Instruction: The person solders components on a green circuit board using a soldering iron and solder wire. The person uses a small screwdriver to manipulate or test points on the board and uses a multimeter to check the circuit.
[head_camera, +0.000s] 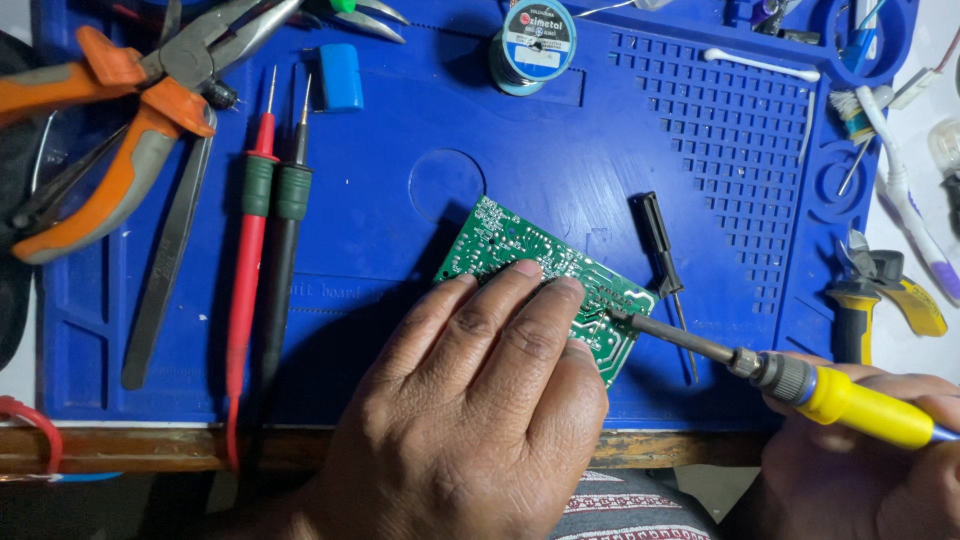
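The blue mat (420, 120) sat on a wooden bench edge, pliers and probes left of the board (510, 250). Left hand (470, 400) lay flat, fingers spread, pinning that board mid-mat. Right hand (880, 470) was closed round the iron (860, 400), tip touching the board's right edge. Board looked light, stiff, fragile; I'd hold it by the edges.

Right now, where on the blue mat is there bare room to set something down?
Bare patches: the blue silicone mat between the black multimeter probe and the green circuit board, and the stretch below the solder spool. Crowded: the orange-handled pliers at top left, and the board itself, pinned by the left hand while the right hand holds the yellow-handled soldering iron.
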